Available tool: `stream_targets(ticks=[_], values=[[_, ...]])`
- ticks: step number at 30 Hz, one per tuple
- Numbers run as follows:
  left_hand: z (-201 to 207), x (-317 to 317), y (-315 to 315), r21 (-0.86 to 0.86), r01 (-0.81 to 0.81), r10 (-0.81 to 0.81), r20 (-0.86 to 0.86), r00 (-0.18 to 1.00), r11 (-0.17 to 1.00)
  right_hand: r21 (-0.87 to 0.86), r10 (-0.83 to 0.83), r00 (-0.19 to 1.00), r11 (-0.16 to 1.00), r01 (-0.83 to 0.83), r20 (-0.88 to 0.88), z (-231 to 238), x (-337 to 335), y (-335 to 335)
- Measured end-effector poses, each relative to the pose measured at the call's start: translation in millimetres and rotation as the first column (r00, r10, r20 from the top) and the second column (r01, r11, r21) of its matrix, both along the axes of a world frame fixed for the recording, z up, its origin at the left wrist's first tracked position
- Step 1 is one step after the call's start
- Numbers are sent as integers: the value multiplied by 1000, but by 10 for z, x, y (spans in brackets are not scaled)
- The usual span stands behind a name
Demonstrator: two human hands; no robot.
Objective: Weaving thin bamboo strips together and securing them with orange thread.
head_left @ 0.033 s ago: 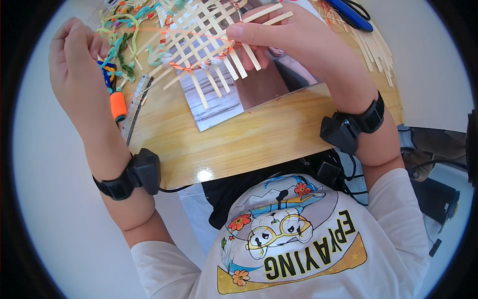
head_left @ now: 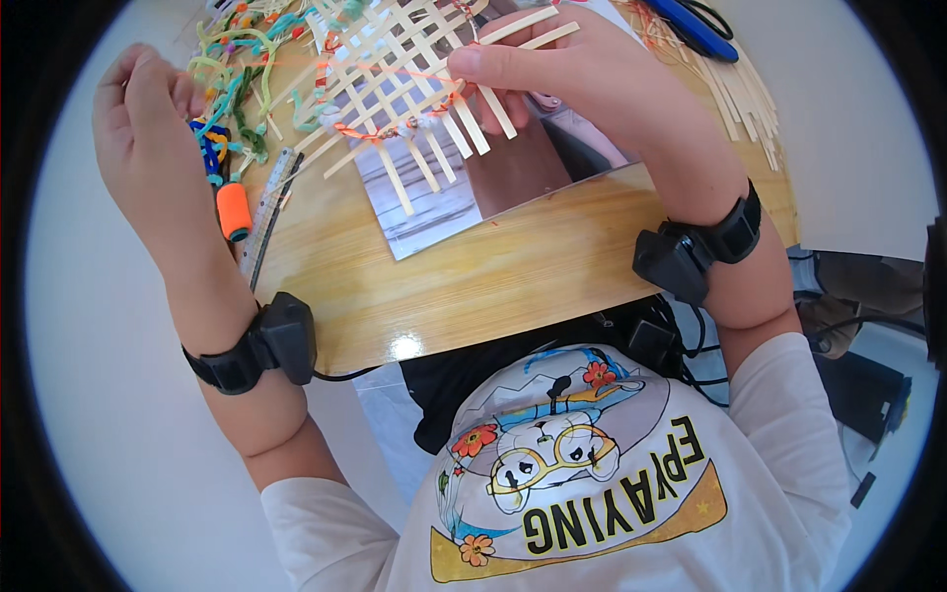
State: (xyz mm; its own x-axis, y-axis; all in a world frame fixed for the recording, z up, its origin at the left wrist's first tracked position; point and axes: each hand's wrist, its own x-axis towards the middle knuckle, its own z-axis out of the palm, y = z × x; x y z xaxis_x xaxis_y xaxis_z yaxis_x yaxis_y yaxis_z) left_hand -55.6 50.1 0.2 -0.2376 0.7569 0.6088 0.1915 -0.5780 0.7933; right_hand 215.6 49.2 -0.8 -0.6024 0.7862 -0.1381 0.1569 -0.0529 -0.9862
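Observation:
My right hand (head_left: pixel 552 69) grips the right edge of an open lattice woven from pale flat strips (head_left: pixel 409 74), thumb on top and fingers beneath. Orange and white yarn winds along the lattice's near and side edges, and strip ends stick out past it. A thin orange thread (head_left: pixel 419 73) runs taut from near my right thumb across the lattice to my left hand (head_left: pixel 143 118). That hand is raised at the far left with its fingers curled closed on the thread; the pinch itself is partly hidden. Beneath the lattice lies a glossy picture sheet (head_left: pixel 424 222).
An orange thread spool (head_left: pixel 234 211) and a ruler (head_left: pixel 264 212) lie near my left wrist. Tangled coloured yarn (head_left: pixel 242 84) covers the table's far left. Loose pale strips (head_left: pixel 745 109) and a blue-handled tool (head_left: pixel 695 28) are at the far right. The wooden table (head_left: pixel 483 271) curves toward me.
My left hand has shifted slightly to the left, drawing the orange thread along. My right hand and the lattice stay in place.

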Motion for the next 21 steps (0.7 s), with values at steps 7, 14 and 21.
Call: stream_targets(ticks=[7, 14, 21], values=[[-12, -424, 143, 19, -351, 347, -198, 917, 936, -72, -98, 980, 991, 112, 175, 94, -74, -14], [-79, -724, 228, 68, -615, 583, -413, 699, 786, 162, -96, 995, 982, 94, 1, -337, 40, 152], [-94, -793, 238, 86, -619, 592, -421, 687, 780, 40, -114, 988, 993, 110, 101, -365, 231, 86]])
